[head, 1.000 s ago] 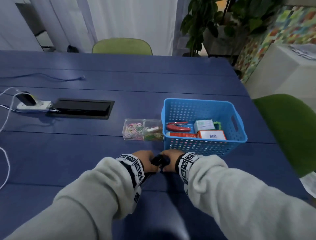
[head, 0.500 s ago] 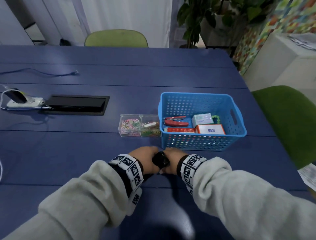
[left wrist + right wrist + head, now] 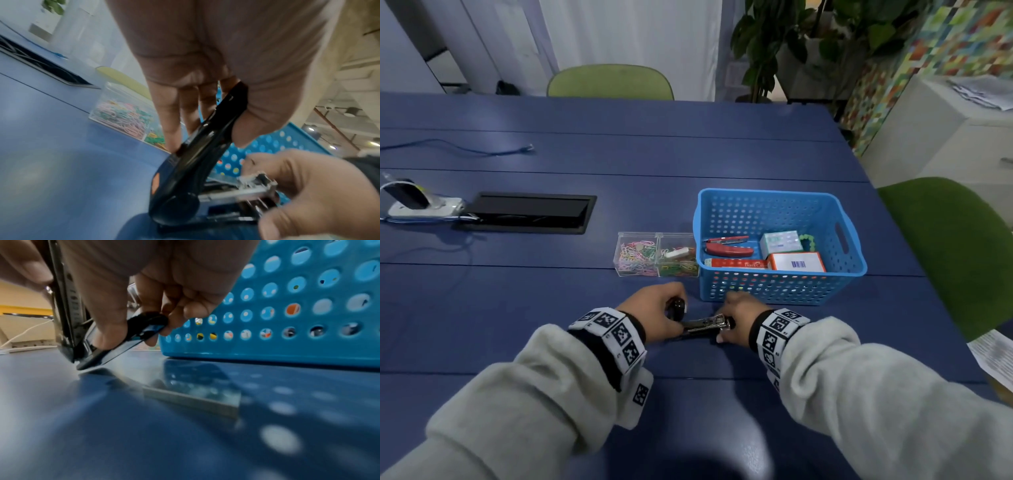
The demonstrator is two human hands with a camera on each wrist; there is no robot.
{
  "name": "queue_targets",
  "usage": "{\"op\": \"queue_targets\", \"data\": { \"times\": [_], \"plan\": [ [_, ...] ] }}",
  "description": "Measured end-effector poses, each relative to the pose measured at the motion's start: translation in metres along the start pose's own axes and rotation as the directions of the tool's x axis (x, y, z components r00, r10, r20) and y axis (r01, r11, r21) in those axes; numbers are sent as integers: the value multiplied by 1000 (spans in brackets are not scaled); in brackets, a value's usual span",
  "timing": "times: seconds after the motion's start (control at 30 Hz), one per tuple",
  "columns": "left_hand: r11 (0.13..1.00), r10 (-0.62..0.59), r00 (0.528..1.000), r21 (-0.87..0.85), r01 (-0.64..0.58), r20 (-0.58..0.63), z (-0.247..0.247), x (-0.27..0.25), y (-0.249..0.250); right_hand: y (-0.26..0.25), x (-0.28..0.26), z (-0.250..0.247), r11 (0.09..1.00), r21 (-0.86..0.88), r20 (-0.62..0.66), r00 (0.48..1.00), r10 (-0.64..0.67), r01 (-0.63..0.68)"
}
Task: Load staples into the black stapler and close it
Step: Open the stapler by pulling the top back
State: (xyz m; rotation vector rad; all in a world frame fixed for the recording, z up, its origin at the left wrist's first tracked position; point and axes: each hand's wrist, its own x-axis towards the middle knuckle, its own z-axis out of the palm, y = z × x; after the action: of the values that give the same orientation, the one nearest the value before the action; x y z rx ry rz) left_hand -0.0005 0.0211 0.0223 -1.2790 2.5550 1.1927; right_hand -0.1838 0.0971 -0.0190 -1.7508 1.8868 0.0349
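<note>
The black stapler [image 3: 702, 329] lies on the blue table [image 3: 517, 308] in front of the basket, opened up. My left hand [image 3: 671, 310] pinches its black top cover [image 3: 216, 129] between thumb and fingers and holds it swung up from the hinge. The metal staple channel [image 3: 236, 193] is exposed. My right hand [image 3: 731, 322] grips the front end of the stapler's base [image 3: 141, 331] and channel. In the right wrist view a grey strip that looks like staples [image 3: 191, 400] lies flat on the table just below my right hand [image 3: 133, 332].
A blue perforated basket [image 3: 777, 287] stands right behind the hands, holding a red stapler [image 3: 727, 248] and small boxes [image 3: 798, 262]. A clear box of paper clips [image 3: 655, 255] sits to its left. Further left are a black cable hatch [image 3: 527, 212] and a power strip [image 3: 421, 207].
The stapler was held closed between both hands. The hands have since moved apart, and the left hand has swung the top cover up, exposing the metal channel.
</note>
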Motion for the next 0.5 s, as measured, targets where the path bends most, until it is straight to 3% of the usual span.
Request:
{"op": "queue_targets", "data": {
  "times": [0.3, 0.5],
  "plan": [
    [988, -107, 982, -129, 87, -157, -17, -11, -47, -5, 9, 2, 997, -68, 39, 998, 38, -36],
    [943, -285, 955, 157, 295, -82, -16, -16, -73, -9, 12, 2, 996, -86, 41, 999, 34, -31]
  ]
}}
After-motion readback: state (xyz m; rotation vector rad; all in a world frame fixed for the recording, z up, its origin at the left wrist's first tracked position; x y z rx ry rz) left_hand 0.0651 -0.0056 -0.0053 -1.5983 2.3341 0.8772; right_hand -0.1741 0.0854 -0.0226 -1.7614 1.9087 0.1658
